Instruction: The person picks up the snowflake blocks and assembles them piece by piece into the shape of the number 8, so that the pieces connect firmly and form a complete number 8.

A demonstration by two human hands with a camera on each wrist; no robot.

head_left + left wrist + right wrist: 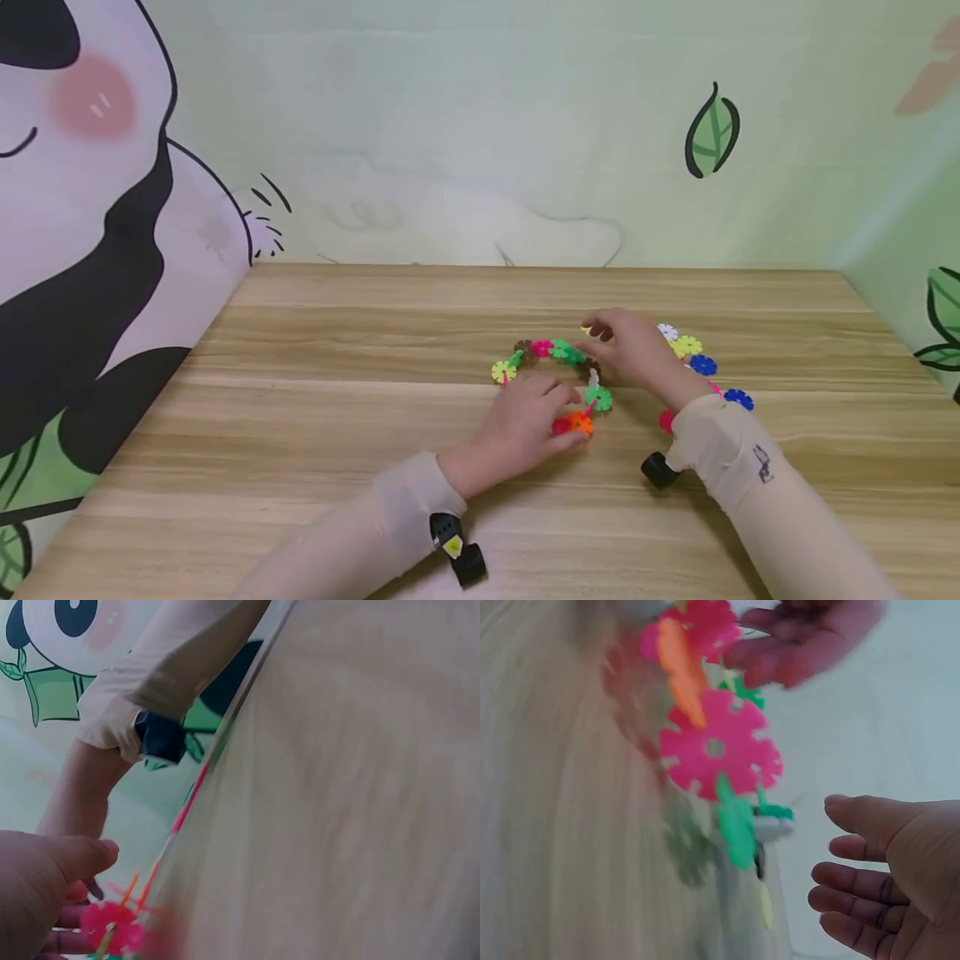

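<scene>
A ring of coloured snowflake-shaped plastic discs (558, 352) lies on the wooden table (337, 400). My left hand (564, 417) holds the ring's near side, thumb and fingers pinching the pink and orange discs (573, 425). The left wrist view shows that thumb (82, 855) above a pink disc (112, 926). My right hand (600, 333) hovers over the ring's far right part with relaxed fingers. In the right wrist view the right hand (840, 862) holds nothing, beside a pink disc (720, 750) and a green one (735, 821).
Loose discs lie right of the ring: white (667, 332), yellow (686, 346), two blue (702, 364) and one pink (666, 421). Painted walls stand close along the table's back, left and right edges. Bare wood stretches to the left and front.
</scene>
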